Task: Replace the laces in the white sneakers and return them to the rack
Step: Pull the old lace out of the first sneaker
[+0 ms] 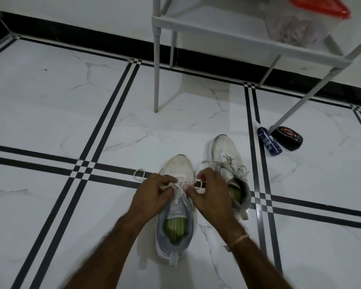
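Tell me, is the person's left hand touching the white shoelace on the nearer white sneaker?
Touching. The head view shows the left hand pinching the white shoelace over the nearer white sneaker.

A blue bottle [269, 141] lies beside a black tin [288, 138] on the striped floor [50, 101] — a red-lidded box [321, 7] farther back.

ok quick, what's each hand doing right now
left hand: pinching the white lace over the nearer sneaker.
right hand: pinching a loop of white lace beside that sneaker.
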{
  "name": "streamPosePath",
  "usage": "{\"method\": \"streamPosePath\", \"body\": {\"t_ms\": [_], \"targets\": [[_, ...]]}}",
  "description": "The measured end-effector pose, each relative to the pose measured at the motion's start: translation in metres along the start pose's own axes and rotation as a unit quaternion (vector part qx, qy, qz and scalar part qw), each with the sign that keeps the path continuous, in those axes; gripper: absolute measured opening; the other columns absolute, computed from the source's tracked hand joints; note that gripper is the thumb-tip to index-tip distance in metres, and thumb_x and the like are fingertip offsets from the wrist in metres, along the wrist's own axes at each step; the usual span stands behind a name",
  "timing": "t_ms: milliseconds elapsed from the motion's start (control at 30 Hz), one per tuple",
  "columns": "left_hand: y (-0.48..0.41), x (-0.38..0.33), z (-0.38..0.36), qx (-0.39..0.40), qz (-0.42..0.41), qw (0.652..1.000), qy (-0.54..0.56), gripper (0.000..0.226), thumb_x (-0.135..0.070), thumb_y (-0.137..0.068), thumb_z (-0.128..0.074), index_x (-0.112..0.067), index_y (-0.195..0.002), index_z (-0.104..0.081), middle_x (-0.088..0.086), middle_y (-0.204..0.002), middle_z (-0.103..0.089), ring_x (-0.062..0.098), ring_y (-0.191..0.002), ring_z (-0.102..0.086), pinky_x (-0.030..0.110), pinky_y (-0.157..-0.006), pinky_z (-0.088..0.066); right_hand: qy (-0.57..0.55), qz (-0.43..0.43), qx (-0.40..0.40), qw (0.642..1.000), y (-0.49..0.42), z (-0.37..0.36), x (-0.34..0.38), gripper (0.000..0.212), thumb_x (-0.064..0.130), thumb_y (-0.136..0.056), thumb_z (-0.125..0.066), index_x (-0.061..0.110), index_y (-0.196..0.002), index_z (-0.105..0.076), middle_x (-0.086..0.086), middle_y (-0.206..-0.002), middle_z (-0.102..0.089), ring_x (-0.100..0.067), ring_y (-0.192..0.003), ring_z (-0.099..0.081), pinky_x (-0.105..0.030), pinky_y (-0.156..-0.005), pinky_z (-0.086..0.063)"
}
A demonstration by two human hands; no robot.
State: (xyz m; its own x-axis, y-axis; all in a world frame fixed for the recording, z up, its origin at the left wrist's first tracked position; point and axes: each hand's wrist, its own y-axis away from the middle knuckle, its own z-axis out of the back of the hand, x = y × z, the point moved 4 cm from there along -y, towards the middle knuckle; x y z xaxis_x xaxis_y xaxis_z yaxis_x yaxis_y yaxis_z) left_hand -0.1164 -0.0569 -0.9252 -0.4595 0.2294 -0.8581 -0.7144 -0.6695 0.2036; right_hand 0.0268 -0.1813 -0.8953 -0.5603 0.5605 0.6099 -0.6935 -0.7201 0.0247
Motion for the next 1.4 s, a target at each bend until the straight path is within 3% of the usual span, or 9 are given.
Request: {"method": "streamPosePath", "body": {"t_ms": [100,367,467,567,767,967,1133,1233,1400], "targets": [[-0.009,0.005,-0.001,0.034,0.009,0.999,-0.022,0.027,-0.018,-0.092,-0.067,-0.039,-0.108,-0.071,-0.010,-0.105,-0.059,-0.002,-0.096,-0.057,0.009,-0.081,-0.043,-0.070,-0.107,0.242,0.962,0.010,-0.017,0.003,0.043,0.048,-0.073,-0.086,0.021,-0.092,-0.059,0.008,-0.083,-0.067,-0.012,-0.075,-0.063,-0.030,-0.064,-0.051],[-0.023,0.000,-0.007,0.021,-0.007,0.991,-0.129,0.036,-0.020,-0.082,-0.077,-0.035,-0.064,-0.050,-0.006,-0.075,-0.054,0.013,-0.075,-0.055,0.015,-0.060,-0.033,-0.032,-0.051,0.119,0.991,0.000,-0.034,0.002,0.017,0.027,-0.084,-0.080,0.019,-0.074,-0.069,0.003,-0.079,-0.073,-0.010,-0.073,-0.065,-0.012,-0.062,-0.043],[-0.023,0.009,0.002,-0.020,0.111,0.986,0.124,0.032,-0.010,-0.096,-0.064,-0.022,-0.068,-0.057,0.001,-0.069,-0.060,0.016,-0.063,-0.053,0.022,-0.056,-0.045,-0.119,-0.094,0.104,0.983,-0.004,-0.027,-0.012,0.017,0.016,-0.083,-0.080,0.010,-0.069,-0.073,-0.001,-0.069,-0.073,-0.009,-0.064,-0.066,-0.025,-0.065,-0.055],[-0.016,0.018,0.004,-0.048,0.224,0.892,0.389,0.019,-0.005,-0.105,-0.047,-0.008,-0.088,-0.057,0.008,-0.079,-0.064,0.013,-0.061,-0.052,0.022,-0.051,-0.049,-0.168,-0.116,0.105,0.973,-0.004,-0.024,-0.018,0.020,0.015,-0.083,-0.079,0.012,-0.064,-0.071,0.000,-0.063,-0.071,-0.009,-0.061,-0.068,-0.041,-0.067,-0.062],[-0.016,-0.005,-0.001,-0.016,-0.027,0.999,0.026,0.019,-0.018,-0.082,-0.082,-0.014,-0.070,-0.068,-0.003,-0.066,-0.067,0.004,-0.065,-0.060,0.011,-0.059,-0.041,-0.162,-0.118,0.102,0.974,-0.002,-0.027,-0.019,0.022,0.023,-0.080,-0.076,0.014,-0.060,-0.070,-0.003,-0.060,-0.070,-0.019,-0.061,-0.070,-0.047,-0.064,-0.062],[-0.020,-0.003,0.005,-0.025,0.018,0.999,-0.007,0.023,-0.022,-0.094,-0.067,-0.022,-0.072,-0.061,-0.003,-0.075,-0.061,0.005,-0.069,-0.055,0.019,-0.065,-0.040,-0.179,-0.130,0.117,0.968,0.000,-0.032,-0.014,0.019,0.029,-0.076,-0.077,0.017,-0.063,-0.070,0.002,-0.061,-0.070,-0.018,-0.063,-0.071,-0.049,-0.066,-0.062],[-0.018,0.012,0.025,-0.192,0.203,0.820,0.500,0.028,-0.016,-0.108,-0.039,-0.019,-0.082,-0.049,-0.003,-0.067,-0.059,0.014,-0.061,-0.059,0.030,-0.064,-0.045,-0.192,-0.146,0.102,0.965,0.003,-0.032,-0.018,0.019,0.018,-0.081,-0.077,0.014,-0.065,-0.068,-0.004,-0.064,-0.071,-0.022,-0.064,-0.071,-0.049,-0.064,-0.062],[-0.014,-0.009,0.015,-0.068,0.059,0.983,0.160,0.013,-0.019,-0.097,-0.064,-0.019,-0.085,-0.059,-0.009,-0.068,-0.059,0.005,-0.061,-0.053,0.017,-0.058,-0.043,-0.196,-0.158,0.093,0.963,0.007,-0.030,-0.024,0.018,0.016,-0.083,-0.078,0.012,-0.069,-0.068,-0.003,-0.062,-0.069,-0.018,-0.059,-0.067,-0.045,-0.060,-0.062],[-0.020,-0.006,-0.002,-0.010,-0.062,0.992,-0.106,0.025,-0.034,-0.083,-0.081,-0.024,-0.069,-0.063,-0.012,-0.074,-0.055,0.000,-0.070,-0.053,0.015,-0.062,-0.033,-0.191,-0.153,0.096,0.965,0.005,-0.031,-0.023,0.018,0.017,-0.082,-0.078,0.015,-0.068,-0.068,-0.003,-0.063,-0.070,-0.020,-0.061,-0.070,-0.046,-0.060,-0.062]]}}
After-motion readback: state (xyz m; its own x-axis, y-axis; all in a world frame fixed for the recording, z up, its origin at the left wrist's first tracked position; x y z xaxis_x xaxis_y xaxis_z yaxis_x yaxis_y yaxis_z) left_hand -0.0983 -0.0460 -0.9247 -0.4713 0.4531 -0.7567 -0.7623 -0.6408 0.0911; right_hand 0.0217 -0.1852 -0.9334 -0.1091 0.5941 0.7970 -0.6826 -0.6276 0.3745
